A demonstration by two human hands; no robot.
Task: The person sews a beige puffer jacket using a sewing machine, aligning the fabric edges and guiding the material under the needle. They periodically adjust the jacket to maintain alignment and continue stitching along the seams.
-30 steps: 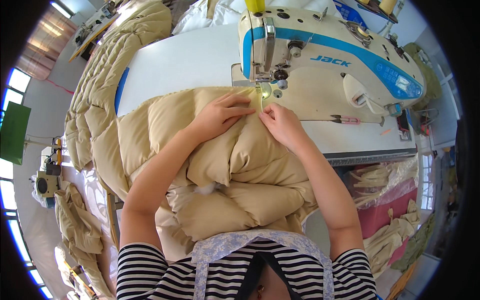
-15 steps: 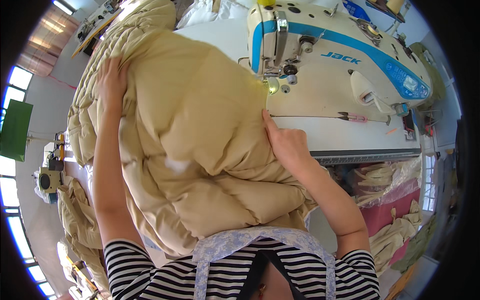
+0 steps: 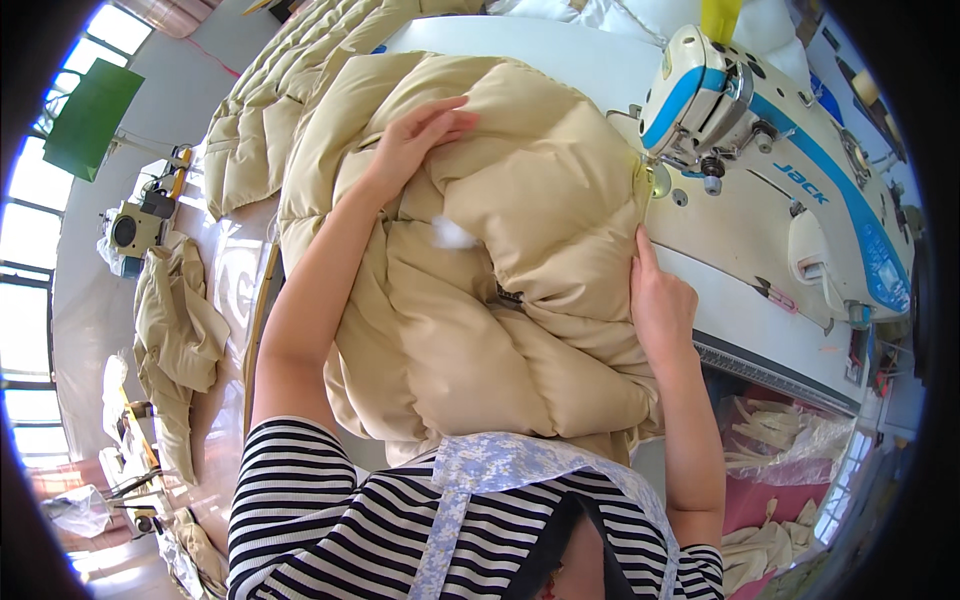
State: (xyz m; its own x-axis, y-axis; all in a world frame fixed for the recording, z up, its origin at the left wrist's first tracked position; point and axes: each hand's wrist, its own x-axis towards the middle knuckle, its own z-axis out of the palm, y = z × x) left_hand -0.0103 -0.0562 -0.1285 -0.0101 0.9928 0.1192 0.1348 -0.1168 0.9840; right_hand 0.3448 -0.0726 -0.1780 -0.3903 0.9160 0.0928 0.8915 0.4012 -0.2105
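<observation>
A beige padded jacket (image 3: 550,190) lies in puffy folds over the sewing table and reaches down to my lap. Its right edge runs up to the needle area of a white and blue sewing machine (image 3: 700,105), where a small lamp glows. My left hand (image 3: 415,145) rests on top of the jacket, fingers stretched and slightly apart. At the jacket's right edge, just below the needle area, my right hand (image 3: 662,300) grips the fabric, index finger straight along the edge and the others curled; the thumb is hidden. A white fluffy tuft (image 3: 453,233) sits on the fabric.
Pink-handled thread snips (image 3: 775,295) lie on the machine bed. More quilted beige fabric (image 3: 255,150) spreads at the far left. A bag of fabric strips (image 3: 780,440) sits below the table's right side. Another beige garment (image 3: 178,330) hangs off a surface at left.
My view has swung, so the machine appears farther right. My left hand has moved across the jacket toward its middle, and the folds have shifted. My right hand stays at the edge near the needle area.
</observation>
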